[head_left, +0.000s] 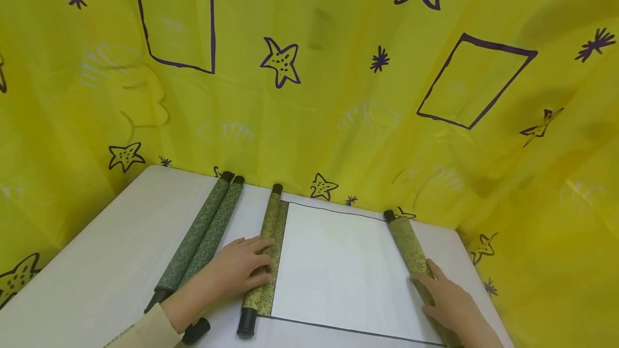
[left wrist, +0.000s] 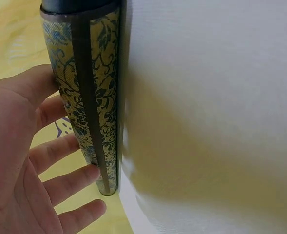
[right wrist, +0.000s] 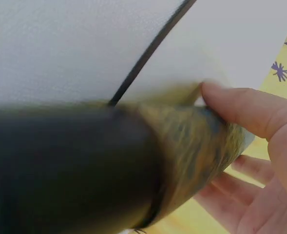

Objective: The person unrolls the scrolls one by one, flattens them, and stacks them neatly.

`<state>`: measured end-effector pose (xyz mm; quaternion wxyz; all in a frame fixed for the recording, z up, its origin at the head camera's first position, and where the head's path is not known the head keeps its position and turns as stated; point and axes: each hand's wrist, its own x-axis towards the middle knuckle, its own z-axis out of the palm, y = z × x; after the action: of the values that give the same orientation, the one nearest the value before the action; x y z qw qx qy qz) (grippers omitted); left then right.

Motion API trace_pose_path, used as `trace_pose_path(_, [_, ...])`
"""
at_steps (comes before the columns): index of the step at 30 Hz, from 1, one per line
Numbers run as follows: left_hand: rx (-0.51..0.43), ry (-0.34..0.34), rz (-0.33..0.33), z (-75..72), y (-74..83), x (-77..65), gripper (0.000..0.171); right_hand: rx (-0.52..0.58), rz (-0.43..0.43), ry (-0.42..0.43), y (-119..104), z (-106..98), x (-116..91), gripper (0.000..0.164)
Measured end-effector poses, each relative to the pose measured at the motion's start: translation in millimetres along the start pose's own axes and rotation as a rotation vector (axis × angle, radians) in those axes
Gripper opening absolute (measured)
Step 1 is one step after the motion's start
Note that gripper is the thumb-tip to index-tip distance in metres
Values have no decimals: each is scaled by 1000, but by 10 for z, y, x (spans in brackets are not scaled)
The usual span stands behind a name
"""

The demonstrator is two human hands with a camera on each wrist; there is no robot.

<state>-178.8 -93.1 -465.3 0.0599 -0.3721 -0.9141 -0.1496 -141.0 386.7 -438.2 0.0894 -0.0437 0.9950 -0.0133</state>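
A hanging scroll with gold-green patterned cloth lies partly unrolled, its blank white sheet (head_left: pixel 348 267) stretched between two rolled ends. My left hand (head_left: pixel 244 265) rests at the left roller (head_left: pixel 271 219), fingers spread and loosely bent; in the left wrist view the fingertips touch the patterned cloth (left wrist: pixel 104 83) from the side. On the other side, my right hand (head_left: pixel 450 299) grips the right roll (head_left: pixel 405 238), thumb and fingers on opposite sides. The right wrist view shows its dark end knob (right wrist: pixel 75 165) close up, blurred. The roll's near end is partly hidden by this hand.
Two rolled scrolls in dark green cloth (head_left: pixel 198 230) lie side by side left of the open one, my left forearm crossing over their near ends. A yellow curtain (head_left: pixel 319 111) with purple stars and frames surrounds the white table (head_left: pixel 121 235) at the back and sides.
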Motion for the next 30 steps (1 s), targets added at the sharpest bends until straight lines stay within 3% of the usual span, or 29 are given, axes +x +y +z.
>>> trace_pose_path(6, [16, 26, 6, -22, 1, 16, 11, 69, 38, -44, 35, 7, 35, 74])
trace_pose_path(14, [17, 40, 22, -47, 15, -8, 20, 73, 51, -45, 73, 35, 40, 64])
trace_pose_path(19, [-1, 32, 12, -50, 21, -8, 12, 62, 94, -73, 141, 64, 41, 57])
trace_pose_path(24, [-16, 12, -2, -23, 2, -30, 12, 44, 98, -99, 194, 75, 48, 60])
trace_pose_path(30, [-3, 24, 4, -1, -7, -51, 23, -3, 61, -14, 217, 64, 52, 59])
